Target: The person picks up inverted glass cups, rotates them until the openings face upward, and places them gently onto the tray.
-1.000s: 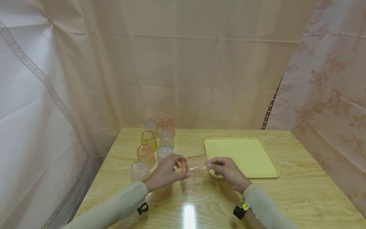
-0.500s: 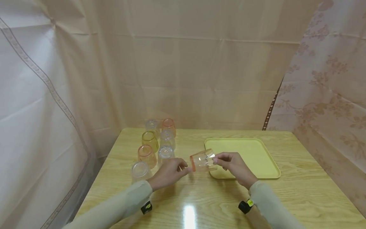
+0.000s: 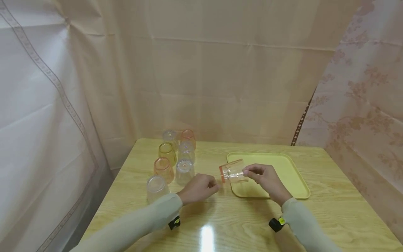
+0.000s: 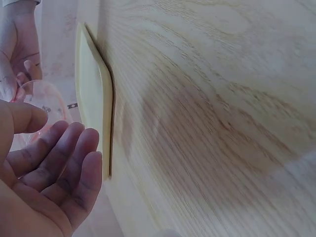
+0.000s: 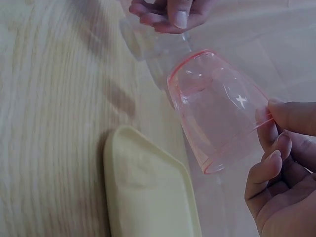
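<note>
My right hand [image 3: 264,180] pinches a see-through pink-orange cup [image 3: 232,172] between thumb and fingers at its wide rim. The cup lies sideways in the air, its base toward the left, and overlaps the near left corner of the yellow tray [image 3: 270,171] in the head view. Also in the right wrist view, the tilted cup [image 5: 217,113] shows nothing inside. My left hand [image 3: 201,188] hovers just left of the cup's base, fingers loosely bent and holding nothing. In the left wrist view its fingers [image 4: 74,163] are apart from one another's tips and the palm is bare.
Left of my left hand, several upside-down cups stand in two rows, among them a yellow cup [image 3: 167,154], an orange cup [image 3: 163,169] and a clear cup [image 3: 156,189]. The wooden table [image 3: 333,196] meets hanging cloth [image 3: 233,87] at its back edge.
The left hand has let go of the cup's base end. My right hand has carried the cup right and slightly away, toward the tray; the left hand has followed a little rightward.
</note>
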Available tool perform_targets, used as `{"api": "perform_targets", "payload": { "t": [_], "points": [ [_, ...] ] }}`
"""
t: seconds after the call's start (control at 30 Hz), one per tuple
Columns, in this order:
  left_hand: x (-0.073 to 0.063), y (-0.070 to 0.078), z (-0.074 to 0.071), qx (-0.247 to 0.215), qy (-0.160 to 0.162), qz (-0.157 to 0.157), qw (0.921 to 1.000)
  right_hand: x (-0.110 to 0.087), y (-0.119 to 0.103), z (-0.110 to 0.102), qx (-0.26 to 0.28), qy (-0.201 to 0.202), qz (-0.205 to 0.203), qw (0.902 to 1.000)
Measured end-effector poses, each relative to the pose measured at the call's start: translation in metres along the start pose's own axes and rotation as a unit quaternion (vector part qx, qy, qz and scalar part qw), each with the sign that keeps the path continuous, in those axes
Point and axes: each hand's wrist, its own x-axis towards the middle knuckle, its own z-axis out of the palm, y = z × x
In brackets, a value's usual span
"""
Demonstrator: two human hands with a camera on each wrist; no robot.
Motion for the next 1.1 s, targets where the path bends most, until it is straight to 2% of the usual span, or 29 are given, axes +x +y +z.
{"api": "perform_targets", "payload": {
  "t": [0.3, 0.57, 0.8, 1.1],
  "points": [
    [0.013, 0.007, 0.013, -0.007, -0.001, -0.009, 0.9999, 0.002, 0.001, -0.015, -0.029, 0.02, -0.019, 0.9992],
    [0.024, 0.006, 0.024, -0.006, -0.008, -0.019, 0.9998, 0.003, 0.002, -0.022, -0.047, 0.033, -0.045, 0.9973],
    [0.036, 0.003, 0.035, 0.023, -0.016, -0.03, 0.9992, 0.002, 0.005, -0.031, -0.075, 0.051, -0.058, 0.9942],
    [0.05, 0.003, 0.049, 0.069, -0.008, -0.05, 0.9964, 0.0, 0.008, -0.038, -0.11, 0.066, -0.059, 0.99]
  ]
}}
